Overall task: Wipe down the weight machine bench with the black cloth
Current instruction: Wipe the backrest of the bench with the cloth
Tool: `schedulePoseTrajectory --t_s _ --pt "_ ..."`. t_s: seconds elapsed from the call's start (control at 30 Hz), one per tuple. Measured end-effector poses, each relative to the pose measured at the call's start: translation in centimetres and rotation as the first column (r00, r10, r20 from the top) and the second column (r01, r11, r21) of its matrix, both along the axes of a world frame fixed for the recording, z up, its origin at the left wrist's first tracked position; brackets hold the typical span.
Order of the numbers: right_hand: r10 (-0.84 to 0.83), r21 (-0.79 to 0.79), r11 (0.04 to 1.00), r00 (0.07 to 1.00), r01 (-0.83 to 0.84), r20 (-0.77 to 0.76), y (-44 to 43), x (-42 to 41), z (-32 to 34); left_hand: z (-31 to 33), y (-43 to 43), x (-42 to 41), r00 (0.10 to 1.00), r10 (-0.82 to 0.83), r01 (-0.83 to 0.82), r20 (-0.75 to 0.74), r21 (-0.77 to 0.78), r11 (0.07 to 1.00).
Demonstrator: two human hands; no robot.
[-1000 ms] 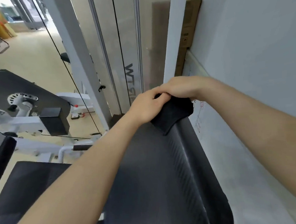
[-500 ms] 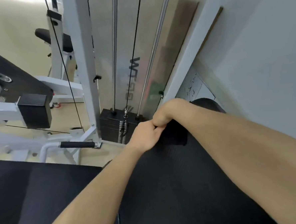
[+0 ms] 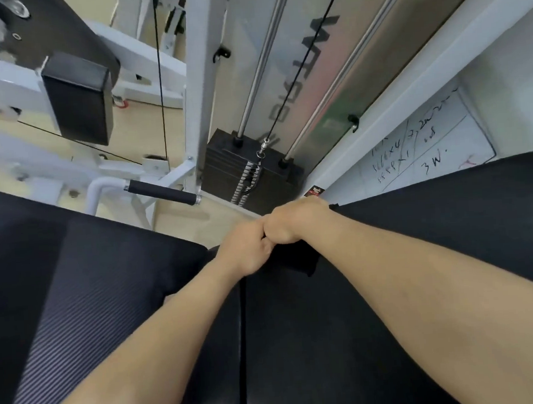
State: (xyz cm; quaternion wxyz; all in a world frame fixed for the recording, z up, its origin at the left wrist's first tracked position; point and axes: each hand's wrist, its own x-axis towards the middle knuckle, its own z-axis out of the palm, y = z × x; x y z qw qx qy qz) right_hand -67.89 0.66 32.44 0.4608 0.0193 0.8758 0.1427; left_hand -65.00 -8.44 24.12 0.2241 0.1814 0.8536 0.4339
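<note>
The black cloth (image 3: pixel 297 261) lies bunched on the black padded back rest (image 3: pixel 376 335) of the weight machine, near its far edge. My left hand (image 3: pixel 246 250) and my right hand (image 3: pixel 291 223) press knuckle to knuckle, both closed on the cloth's top edge. Most of the cloth is hidden under my hands; a folded flap shows below my right wrist. The ribbed black seat pad (image 3: pixel 77 291) sits to the left.
Beyond my hands stands the black weight stack (image 3: pixel 247 168) with two steel guide rods and a cable. A white frame post (image 3: pixel 201 81) and a black-gripped handle (image 3: pixel 161 192) lie to the left. A whiteboard (image 3: pixel 427 151) leans on the wall at right.
The view has tilted down and come closer to the pad's far edge. My hands stay joined on the cloth and have slid with it along the pad toward the weight stack.
</note>
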Motion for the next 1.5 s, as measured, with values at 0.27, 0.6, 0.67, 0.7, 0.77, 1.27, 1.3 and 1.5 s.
schedulePoseTrajectory --t_s 0.27,0.6,0.67,0.7,0.77,1.27,1.3,1.5 --pt "0.059 0.016 0.998 0.998 -0.059 -0.022 -3.0 -0.4 -5.0 -6.6 -2.1 -0.1 0.997 -0.024 0.027 0.07 -0.055 0.998" --pt "0.309 0.14 0.949 0.922 -0.282 -0.234 -3.0 4.1 -5.2 -3.9 -2.1 4.8 0.946 0.285 -0.308 0.154 0.153 0.939" --pt "0.338 0.187 0.936 0.914 -0.299 -0.225 -2.9 5.2 -5.3 -3.4 -2.1 6.1 0.939 0.308 -0.332 0.15 0.173 0.927" --pt "0.339 0.195 0.934 0.915 -0.299 -0.219 -3.0 5.6 -5.2 -3.4 -2.0 6.5 0.94 0.31 -0.331 0.14 0.168 0.928" --pt "0.338 0.193 0.935 0.909 -0.297 -0.243 -3.4 7.1 -5.0 -3.3 -2.3 7.7 0.941 0.316 -0.331 0.12 0.147 0.932" --pt "0.192 -0.065 0.966 0.863 -0.25 -0.468 -7.2 25.1 -1.4 -3.1 -6.6 24.3 0.909 0.411 -0.416 0.073 0.081 0.906" --pt "0.224 -0.027 0.961 0.83 -0.276 -0.511 -6.9 24.6 -1.5 -3.1 -6.4 23.7 0.897 0.423 -0.436 0.127 0.107 0.894" --pt "0.245 0.15 0.969 0.868 -0.199 -0.431 -4.1 16.7 -2.2 -2.3 -3.8 17.5 0.96 0.256 -0.264 0.112 0.067 0.962"
